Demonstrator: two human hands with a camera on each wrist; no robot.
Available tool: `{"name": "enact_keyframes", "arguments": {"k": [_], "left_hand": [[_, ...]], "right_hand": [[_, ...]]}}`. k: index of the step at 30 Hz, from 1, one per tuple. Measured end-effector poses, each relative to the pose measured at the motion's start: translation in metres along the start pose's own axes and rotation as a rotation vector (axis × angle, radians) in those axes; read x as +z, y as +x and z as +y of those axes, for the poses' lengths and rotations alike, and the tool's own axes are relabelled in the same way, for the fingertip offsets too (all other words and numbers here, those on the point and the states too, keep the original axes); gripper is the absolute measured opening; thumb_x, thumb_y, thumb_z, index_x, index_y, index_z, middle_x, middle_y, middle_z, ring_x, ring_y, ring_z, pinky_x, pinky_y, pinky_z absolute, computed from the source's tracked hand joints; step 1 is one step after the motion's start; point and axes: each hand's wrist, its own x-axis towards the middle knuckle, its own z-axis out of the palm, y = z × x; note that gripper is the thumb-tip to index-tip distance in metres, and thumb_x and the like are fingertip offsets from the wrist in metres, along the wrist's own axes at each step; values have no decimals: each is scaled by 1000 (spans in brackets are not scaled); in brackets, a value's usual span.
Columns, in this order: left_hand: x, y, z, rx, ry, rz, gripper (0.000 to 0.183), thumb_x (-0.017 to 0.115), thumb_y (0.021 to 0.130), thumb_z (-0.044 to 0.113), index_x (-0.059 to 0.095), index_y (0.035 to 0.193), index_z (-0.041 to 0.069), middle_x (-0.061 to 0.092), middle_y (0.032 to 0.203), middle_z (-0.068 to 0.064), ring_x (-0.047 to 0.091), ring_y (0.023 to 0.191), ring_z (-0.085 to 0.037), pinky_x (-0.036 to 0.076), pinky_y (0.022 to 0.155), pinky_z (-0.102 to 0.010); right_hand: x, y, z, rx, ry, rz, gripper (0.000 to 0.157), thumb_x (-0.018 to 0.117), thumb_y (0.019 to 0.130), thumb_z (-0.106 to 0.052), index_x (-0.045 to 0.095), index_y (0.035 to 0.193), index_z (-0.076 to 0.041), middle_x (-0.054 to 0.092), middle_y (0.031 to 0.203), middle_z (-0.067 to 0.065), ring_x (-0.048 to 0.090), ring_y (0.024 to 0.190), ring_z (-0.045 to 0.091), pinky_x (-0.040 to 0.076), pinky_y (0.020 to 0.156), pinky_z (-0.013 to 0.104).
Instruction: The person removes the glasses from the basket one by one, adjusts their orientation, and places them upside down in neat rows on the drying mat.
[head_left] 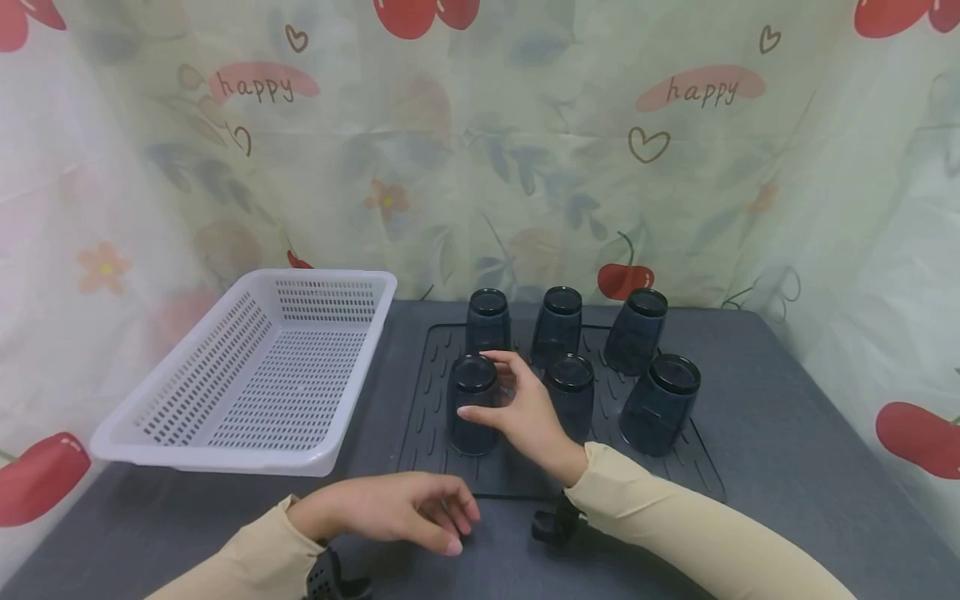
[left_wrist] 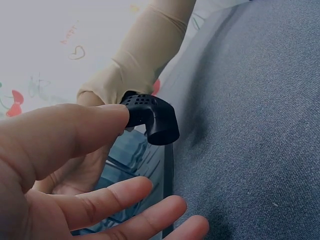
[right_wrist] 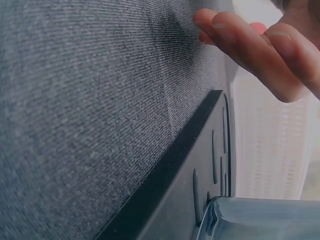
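Note:
Several dark tinted drinking glasses stand upside down on a black drying mat [head_left: 510,482]. My right hand [head_left: 528,417] is at the front-left glass [head_left: 472,440], its thumb across the near side and its fingers curving round the right and back. Behind that glass stands another glass [head_left: 488,321], and a front-middle glass [head_left: 573,404] is partly covered by my right hand. In front of the mat hovers my left hand [head_left: 393,508], holding nothing, its fingers loosely bent. The left wrist view shows the fingers [left_wrist: 100,200] of this hand spread apart.
A white plastic basket [head_left: 348,375] with slotted walls sits to the left of the mat. At the right of the mat are a back-right glass [head_left: 636,333] and a front-right glass [head_left: 660,412]. Grey cloth [head_left: 757,400] covers the table, with a printed curtain [head_left: 465,208] behind it.

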Motion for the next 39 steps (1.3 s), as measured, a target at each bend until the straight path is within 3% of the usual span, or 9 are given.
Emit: {"name": "enact_keyframes", "arguments": {"k": [15, 26, 39], "left_hand": [[-2, 1, 0, -6, -4, -8, 39, 63, 92, 15, 52, 123, -6, 60, 116, -13, 63, 103, -10, 50, 88, -19], [-4, 1, -1, 14, -15, 1, 41, 62, 93, 17, 51, 124, -7, 59, 119, -17, 62, 106, -13, 51, 89, -21], [-8, 1, -2, 15, -46, 27, 45, 62, 94, 19, 49, 127, -10, 58, 122, -22, 60, 108, -16, 51, 89, -21]], "right_hand": [[0, 2, 1, 2, -33, -9, 73, 86, 72, -18, 48, 135, -23, 57, 123, 2, 56, 121, 20, 44, 105, 44], [-1, 1, 2, 15, -71, -40, 74, 85, 74, -20, 46, 136, -26, 56, 124, 3, 58, 118, 25, 50, 95, 47], [-1, 2, 4, 6, -90, -42, 75, 86, 73, -19, 45, 136, -26, 55, 123, 5, 59, 113, 24, 51, 93, 45]]}}
